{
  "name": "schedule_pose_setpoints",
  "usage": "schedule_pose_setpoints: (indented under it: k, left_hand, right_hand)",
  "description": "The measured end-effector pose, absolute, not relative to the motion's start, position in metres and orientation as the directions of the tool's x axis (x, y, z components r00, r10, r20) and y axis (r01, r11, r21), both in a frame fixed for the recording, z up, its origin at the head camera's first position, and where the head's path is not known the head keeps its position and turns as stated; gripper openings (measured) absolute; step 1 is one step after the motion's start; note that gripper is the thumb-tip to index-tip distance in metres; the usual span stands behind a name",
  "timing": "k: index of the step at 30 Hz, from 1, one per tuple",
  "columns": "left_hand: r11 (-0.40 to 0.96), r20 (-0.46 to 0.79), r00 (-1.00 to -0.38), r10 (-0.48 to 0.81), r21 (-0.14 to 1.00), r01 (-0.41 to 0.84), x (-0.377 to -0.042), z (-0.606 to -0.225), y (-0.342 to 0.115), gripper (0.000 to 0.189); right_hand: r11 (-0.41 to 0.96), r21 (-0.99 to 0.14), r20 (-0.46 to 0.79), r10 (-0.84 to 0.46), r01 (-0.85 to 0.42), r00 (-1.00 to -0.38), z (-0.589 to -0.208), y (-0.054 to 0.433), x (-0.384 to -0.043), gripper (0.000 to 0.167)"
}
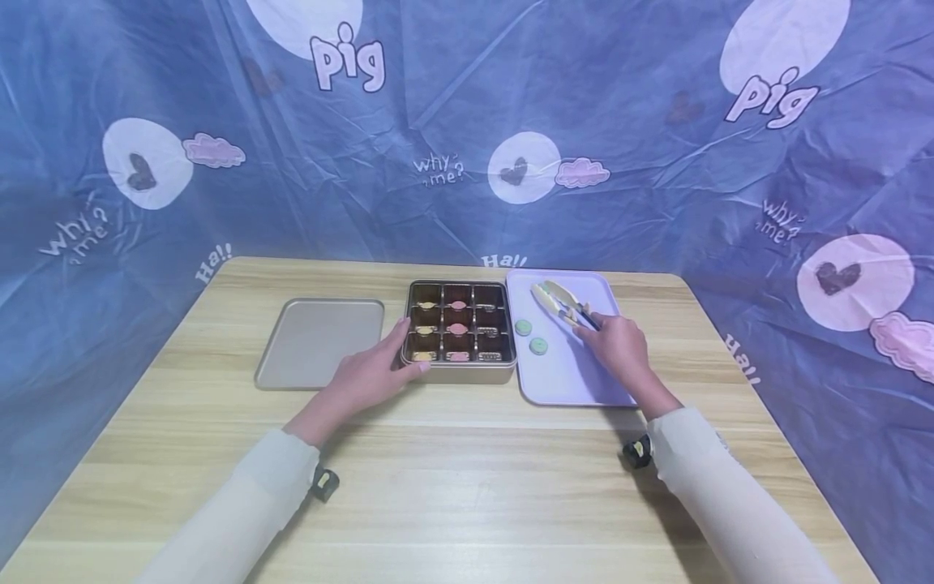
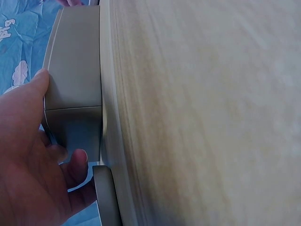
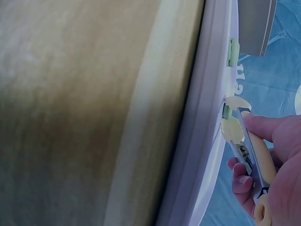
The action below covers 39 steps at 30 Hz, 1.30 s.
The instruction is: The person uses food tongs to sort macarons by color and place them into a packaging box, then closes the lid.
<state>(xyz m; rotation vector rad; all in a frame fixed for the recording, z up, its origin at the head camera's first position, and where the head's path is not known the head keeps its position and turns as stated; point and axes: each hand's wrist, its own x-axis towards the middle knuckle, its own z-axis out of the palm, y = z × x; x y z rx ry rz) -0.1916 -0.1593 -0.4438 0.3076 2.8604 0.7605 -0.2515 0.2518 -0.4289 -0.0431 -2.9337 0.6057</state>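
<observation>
Head view: a beige, nine-celled box (image 1: 470, 374) holds yellow pieces (image 1: 426, 330) in its left column and pink pieces (image 1: 457, 328) in its middle one; the smooth lilac tray (image 1: 572, 385) beside it bears two round green pieces (image 1: 538, 346).

Left wrist view: the left hand (image 2: 28, 155), fingers loosely spread, touches the box's corner.

Right wrist view: the right hand (image 3: 284, 160) grips tongs (image 3: 258, 150), cream tips about a third green piece (image 3: 227, 111); whether they pinch it cannot be told.

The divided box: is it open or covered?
Open: nothing covers the divided box; yellow pieces and pink pieces show inside from above.
</observation>
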Motion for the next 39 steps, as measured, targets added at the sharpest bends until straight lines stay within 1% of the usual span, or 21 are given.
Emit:
schedule_pose_setpoints:
  k: [5, 24, 33, 39]
  left_hand:
    - [0.849, -0.106, -0.966, 0.237, 0.506, 0.153, -0.192, -0.444, -0.159, 0.096]
    - [0.848, -0.103, -0.963, 0.248, 0.504, 0.164, -0.193, -0.444, -0.16, 0.097]
    - [0.845, -0.106, -0.961, 0.254, 0.508, 0.167, -0.192, -0.444, -0.16, 0.096]
    - [0.846, -0.11, -0.962, 0.249, 0.508, 0.161, -0.192, -0.443, -0.161, 0.097]
  right_hand:
    - [0.917, -0.4, 0.135, 0.066, 0.007, -0.989, -0.43, 0.252, -0.25, 0.054]
    - [0.917, -0.399, 0.161, 0.043, -0.025, -0.986, -0.426, 0.249, -0.241, 0.051]
    - [0.921, -0.39, 0.111, 0.063, 0.015, -0.992, -0.425, 0.254, -0.234, 0.059]
    - [0.924, -0.382, 0.1, 0.062, 0.02, -0.993, -0.422, 0.262, -0.223, 0.059]
